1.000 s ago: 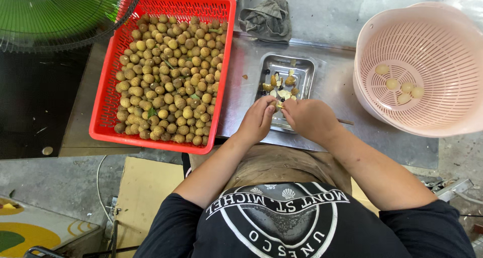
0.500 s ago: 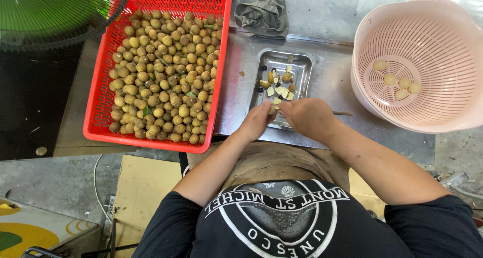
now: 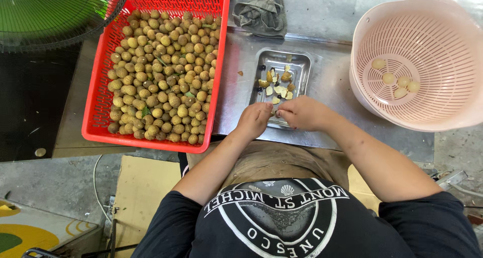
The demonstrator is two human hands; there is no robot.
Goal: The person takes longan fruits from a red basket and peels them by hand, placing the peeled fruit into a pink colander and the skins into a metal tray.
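A small brown fruit (image 3: 275, 113) is being pinched between the left hand (image 3: 254, 121) and the right hand (image 3: 302, 113) — apparently being peeled — just over the metal tray (image 3: 302, 61) of shell scraps. Unpeeled fruit is being kept in the red basket (image 3: 95, 122) left of the hands; next, the peeled flesh is likely being called to the pink colander (image 3: 362, 92) at right.

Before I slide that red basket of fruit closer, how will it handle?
The red basket is heaped with small round brown fruit, so it is probably heavy for its size. Its thin plastic mesh walls may flex if pulled by one rim. The fruit looks loose and round, so a jerk would likely roll some around.
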